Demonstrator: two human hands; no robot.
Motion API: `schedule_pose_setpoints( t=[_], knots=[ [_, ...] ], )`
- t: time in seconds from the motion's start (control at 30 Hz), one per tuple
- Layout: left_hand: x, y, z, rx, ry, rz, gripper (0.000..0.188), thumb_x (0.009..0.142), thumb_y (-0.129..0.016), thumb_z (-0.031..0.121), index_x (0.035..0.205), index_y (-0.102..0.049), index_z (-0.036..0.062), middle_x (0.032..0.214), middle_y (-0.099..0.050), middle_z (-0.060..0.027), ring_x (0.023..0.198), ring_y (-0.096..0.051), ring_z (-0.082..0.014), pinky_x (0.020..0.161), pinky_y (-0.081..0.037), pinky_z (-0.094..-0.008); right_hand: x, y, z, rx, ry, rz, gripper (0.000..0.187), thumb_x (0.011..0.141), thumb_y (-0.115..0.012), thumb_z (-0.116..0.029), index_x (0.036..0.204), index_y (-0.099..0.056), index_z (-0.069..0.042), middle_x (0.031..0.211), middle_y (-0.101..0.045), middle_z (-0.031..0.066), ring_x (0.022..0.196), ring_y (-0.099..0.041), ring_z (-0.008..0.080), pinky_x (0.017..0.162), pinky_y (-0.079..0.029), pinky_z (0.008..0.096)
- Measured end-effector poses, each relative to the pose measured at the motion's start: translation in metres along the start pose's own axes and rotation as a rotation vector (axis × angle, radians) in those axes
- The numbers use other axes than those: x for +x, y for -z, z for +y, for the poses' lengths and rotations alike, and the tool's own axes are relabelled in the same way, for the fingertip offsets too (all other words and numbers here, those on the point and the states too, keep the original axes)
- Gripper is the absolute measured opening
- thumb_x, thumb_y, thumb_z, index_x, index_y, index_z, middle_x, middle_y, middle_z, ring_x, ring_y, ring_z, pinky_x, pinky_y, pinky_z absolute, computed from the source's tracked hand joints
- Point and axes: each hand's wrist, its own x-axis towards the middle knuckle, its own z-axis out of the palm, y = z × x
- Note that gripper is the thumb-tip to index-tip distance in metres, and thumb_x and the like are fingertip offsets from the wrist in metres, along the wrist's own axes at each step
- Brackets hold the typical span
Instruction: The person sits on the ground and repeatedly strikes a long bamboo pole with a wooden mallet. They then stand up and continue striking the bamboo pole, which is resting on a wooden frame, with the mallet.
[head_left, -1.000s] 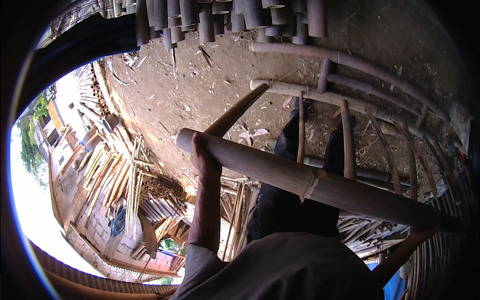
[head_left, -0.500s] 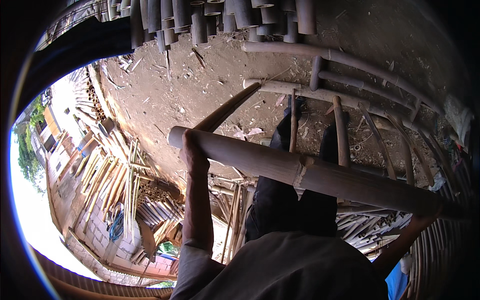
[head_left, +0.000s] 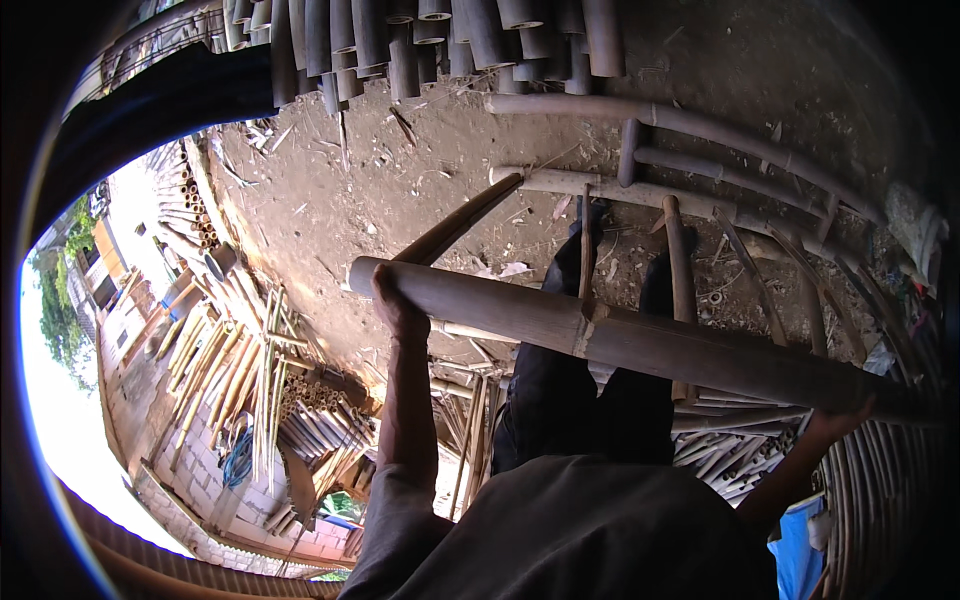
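Observation:
A thick grey-brown bamboo pole [head_left: 680, 350] lies across in front of my body, sloping from its cut left end down toward the right. My left hand [head_left: 400, 308] is closed on it close to that left end, with the fingers partly hidden. Farther right, my right hand [head_left: 843, 418] grips the near underside, its fingers partly in shadow. The pole's far right end fades into the dark rim. Under it, several thinner bamboo pieces [head_left: 678, 260] run from beneath the pole to a long bamboo pole [head_left: 620, 188] on the ground.
A bamboo pole [head_left: 700, 118] with short crosspieces lies beyond on the dirt floor [head_left: 330, 210]. Cut bamboo tubes [head_left: 400, 50] are stacked at the far side. Slender bamboo sticks [head_left: 225, 365] lie at the left. Upright-looking rows of bamboo [head_left: 880, 490] stand at the right, near a blue sheet [head_left: 797, 545].
The left end of the thick bamboo pole and my left hand have shifted slightly right. My right hand, still on the pole, has moved a little up in the picture.

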Motion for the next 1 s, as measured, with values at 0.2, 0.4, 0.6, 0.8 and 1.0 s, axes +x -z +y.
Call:
schedule_pose_setpoints(
  t=[0.2, 0.4, 0.6, 0.8, 1.0],
  knots=[
    [0.009, 0.015, 0.016, 0.768, -0.041, 0.378, 0.099, 0.083, -0.073, 0.054, 0.140, -0.034, -0.0162, 0.135, -0.049, -0.0293, 0.118, -0.053, -0.0387, 0.102, -0.044, -0.0437, -0.027, -0.006, 0.002, -0.066, 0.051, 0.150, 0.062, 0.095, -0.049, -0.056, 0.122, -0.062, -0.003, 0.118, -0.067, 0.0169, 0.108, -0.065, 0.0350, 0.098, -0.051, 0.0518],
    [-0.035, -0.075, 0.058, 1.190, -0.730, -0.677, 0.052, 0.089, -0.069, 0.022, 0.131, -0.051, -0.0019, 0.120, -0.058, -0.0260, 0.112, -0.057, -0.0393, 0.093, -0.049, -0.0437, -0.047, 0.009, -0.001, -0.018, -0.029, -0.059, 0.059, 0.096, -0.047, -0.053, 0.122, -0.062, -0.002, 0.116, -0.067, 0.0169, 0.107, -0.066, 0.0344, 0.099, -0.050, 0.0523],
    [-0.063, -0.195, -0.035, 1.255, 0.719, -1.599, 0.051, 0.096, -0.061, 0.046, 0.119, -0.063, 0.0006, 0.103, -0.069, -0.0116, 0.094, -0.067, -0.0197, 0.082, -0.054, -0.0339, -0.045, 0.008, -0.006, -0.024, -0.005, -0.307, 0.059, 0.099, -0.043, -0.049, 0.125, -0.059, 0.001, 0.124, -0.063, 0.0205, 0.113, -0.063, 0.0361, 0.106, -0.045, 0.0537],
    [-0.063, -0.193, -0.016, 1.251, 0.786, -1.704, 0.043, 0.096, -0.063, 0.040, 0.115, -0.065, 0.0013, 0.101, -0.069, -0.0128, 0.098, -0.065, -0.0200, 0.088, -0.051, -0.0371, -0.056, 0.033, -0.023, -0.114, -0.004, -0.245, 0.061, 0.100, -0.041, -0.045, 0.134, -0.050, 0.005, 0.127, -0.060, 0.0225, 0.122, -0.056, 0.0370, 0.113, -0.037, 0.0533],
    [-0.057, -0.190, -0.016, 1.305, 0.616, -1.854, 0.044, 0.097, -0.063, 0.034, 0.121, -0.054, -0.0014, 0.093, -0.070, -0.0133, 0.085, -0.069, -0.0187, 0.068, -0.056, -0.0318, -0.055, 0.071, -0.046, -0.737, 0.204, -0.115, 0.048, 0.099, -0.052, -0.032, 0.133, -0.053, 0.000, 0.131, -0.059, 0.0186, 0.124, -0.057, 0.0295, 0.110, -0.043, 0.0449]
  ],
)
